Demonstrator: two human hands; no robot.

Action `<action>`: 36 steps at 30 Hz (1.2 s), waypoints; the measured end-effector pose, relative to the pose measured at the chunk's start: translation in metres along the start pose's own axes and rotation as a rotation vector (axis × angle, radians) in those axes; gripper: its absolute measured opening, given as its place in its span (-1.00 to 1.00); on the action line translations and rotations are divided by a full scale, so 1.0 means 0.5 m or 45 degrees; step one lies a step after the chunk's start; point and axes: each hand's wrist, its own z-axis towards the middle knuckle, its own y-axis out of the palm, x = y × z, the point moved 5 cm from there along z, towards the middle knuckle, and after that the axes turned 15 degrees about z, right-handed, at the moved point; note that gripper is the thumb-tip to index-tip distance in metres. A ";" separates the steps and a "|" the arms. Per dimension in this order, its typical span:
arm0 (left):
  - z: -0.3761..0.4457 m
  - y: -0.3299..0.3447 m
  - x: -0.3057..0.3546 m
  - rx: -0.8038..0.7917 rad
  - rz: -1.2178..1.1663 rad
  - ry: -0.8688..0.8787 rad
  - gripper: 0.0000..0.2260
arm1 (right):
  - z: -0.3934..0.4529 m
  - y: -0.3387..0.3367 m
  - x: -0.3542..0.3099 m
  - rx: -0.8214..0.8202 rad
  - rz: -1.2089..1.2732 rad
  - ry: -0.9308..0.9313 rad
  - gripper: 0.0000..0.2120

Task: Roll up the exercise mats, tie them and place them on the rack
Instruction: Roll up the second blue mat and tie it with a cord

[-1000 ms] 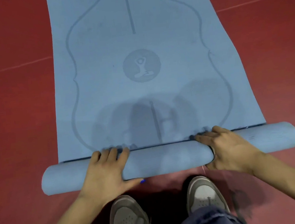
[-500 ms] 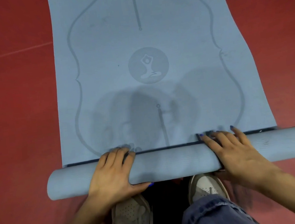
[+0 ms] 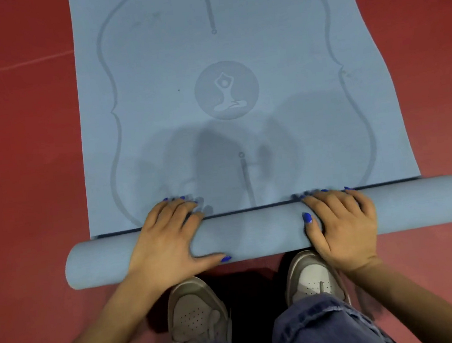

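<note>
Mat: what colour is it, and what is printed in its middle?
Light blue mat, with a darker round emblem of a seated figure, clear in the head view.

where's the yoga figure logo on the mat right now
In the head view, the round yoga-figure logo sits mid-width on the flat blue foam exercise mat, beyond the rolled part.

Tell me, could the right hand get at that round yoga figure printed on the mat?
Probably yes. The right hand rests on the rolled part, and only bare flat mat lies between it and the round figure ahead.
</note>
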 end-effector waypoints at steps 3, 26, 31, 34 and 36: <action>0.019 -0.012 -0.015 0.083 -0.097 0.113 -0.29 | 0.036 0.002 0.003 -0.033 0.012 0.002 -0.66; 0.185 -0.006 -0.058 -0.511 -0.020 -0.394 0.20 | 0.245 0.039 -0.025 -0.208 -0.147 0.241 -0.38; 0.225 -0.011 -0.080 -0.697 -0.181 -0.386 0.18 | 0.115 0.044 -0.047 -0.237 -0.067 0.213 -0.32; 0.235 -0.010 -0.087 -0.700 -0.229 -0.395 0.19 | 0.113 0.066 -0.019 -0.337 -0.063 0.147 -0.25; 0.241 -0.020 -0.092 -0.532 -0.212 -0.352 0.16 | 0.135 0.073 -0.004 -0.381 -0.010 0.127 -0.20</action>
